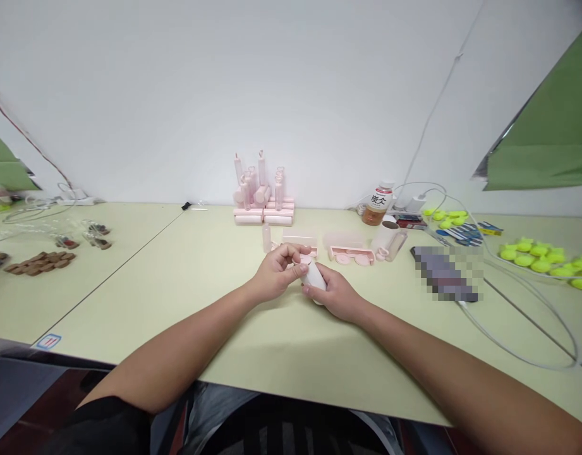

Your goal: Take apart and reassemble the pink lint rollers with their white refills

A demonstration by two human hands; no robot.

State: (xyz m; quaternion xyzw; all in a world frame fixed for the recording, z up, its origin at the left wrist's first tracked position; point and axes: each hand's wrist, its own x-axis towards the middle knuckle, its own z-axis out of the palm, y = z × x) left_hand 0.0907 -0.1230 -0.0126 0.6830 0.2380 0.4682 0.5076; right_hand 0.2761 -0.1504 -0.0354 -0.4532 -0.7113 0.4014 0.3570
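My right hand [340,294] is wrapped around a white lint roller roll [314,278], which is tilted over the table in front of me. At the roll's upper end, the fingers of my left hand [278,272] close on a pink end cap [305,259], partly hidden by the fingers. Just beyond my hands lies an open pink case [351,255] with two round end pieces. A second pink case piece is mostly behind my left hand. A small clear-covered pink roller [266,238] stands upright to the left.
Pink lint rollers [263,215] are stacked against the wall. At right are a drink bottle [378,203], a cardboard-cored white roll [385,234], a clear cover [397,245], a blurred phone [445,275] with a cable, and yellow-green pieces [539,256]. Brown pieces [40,263] lie left.
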